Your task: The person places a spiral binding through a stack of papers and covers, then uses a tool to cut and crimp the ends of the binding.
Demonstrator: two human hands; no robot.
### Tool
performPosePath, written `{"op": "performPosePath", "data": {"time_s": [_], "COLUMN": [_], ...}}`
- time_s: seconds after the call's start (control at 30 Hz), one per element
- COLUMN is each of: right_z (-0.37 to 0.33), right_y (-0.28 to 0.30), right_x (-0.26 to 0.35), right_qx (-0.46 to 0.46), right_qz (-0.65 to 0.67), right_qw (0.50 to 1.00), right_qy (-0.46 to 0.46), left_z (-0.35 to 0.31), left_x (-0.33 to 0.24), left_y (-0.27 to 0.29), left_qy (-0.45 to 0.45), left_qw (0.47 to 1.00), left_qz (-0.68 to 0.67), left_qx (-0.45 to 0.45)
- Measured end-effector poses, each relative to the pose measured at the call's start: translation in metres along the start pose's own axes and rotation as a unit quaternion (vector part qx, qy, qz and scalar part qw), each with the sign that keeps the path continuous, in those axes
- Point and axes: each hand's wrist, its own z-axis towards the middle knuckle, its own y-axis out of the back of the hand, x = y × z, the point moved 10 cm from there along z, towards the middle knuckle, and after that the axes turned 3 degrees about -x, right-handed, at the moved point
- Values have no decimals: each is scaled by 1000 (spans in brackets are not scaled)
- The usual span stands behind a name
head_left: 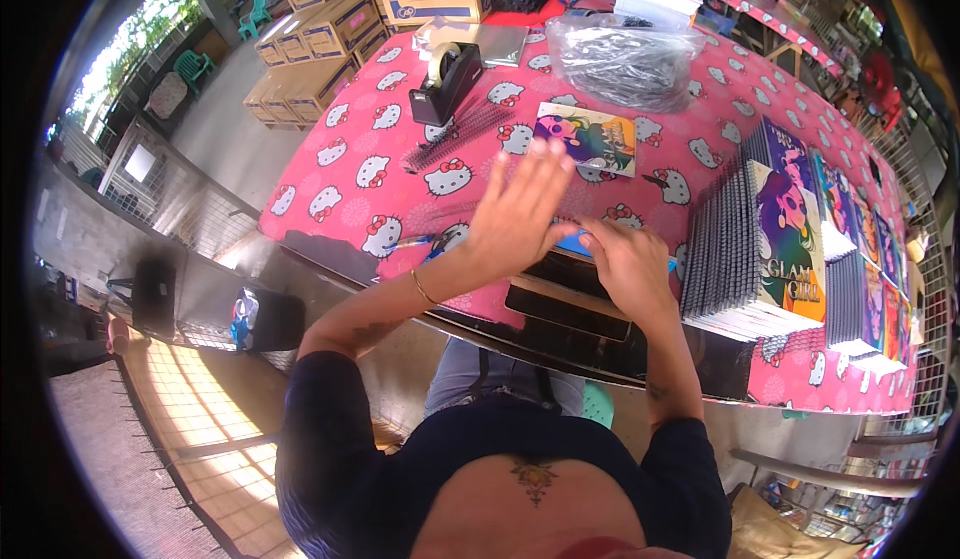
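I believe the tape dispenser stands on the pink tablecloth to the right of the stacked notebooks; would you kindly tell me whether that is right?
Not quite: the head view shows the tape dispenser on the pink tablecloth to the left of the stacked notebooks.

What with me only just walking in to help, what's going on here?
Someone is working bare-handed at a pink patterned table. Their left hand is open, its fingertips at the near edge of a colourful printed cover; contact is unclear. Their right hand is at a mostly hidden blue item by the table edge, its grip unclear. Spiral-bound notebooks stand stacked to the right; beyond the left hand are a black tape dispenser and loose black coils.
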Motion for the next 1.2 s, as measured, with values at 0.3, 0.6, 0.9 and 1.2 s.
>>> {"op": "performPosePath", "data": {"time_s": [0.3,0.6,0.9,1.2], "right_z": [-28,-81,-77,-77], "right_y": [53,3,-14,-14], "right_x": [-8,-87,-79,-73], "right_qx": [-129,-207,-194,-170], "right_qz": [-5,371,378,390], "right_qw": [992,884,882,882], "right_qy": [16,-196,-204,-201], "left_z": [-28,-52,-36,19], "left_x": [-41,-80,-71,-40], "left_y": [-11,-19,4,-27], "left_qy": [-60,-148,-119,-81], "left_qw": [997,983,981,851], "left_qz": [-51,-105,-152,-375], "left_qx": [20,3,0,358]}}
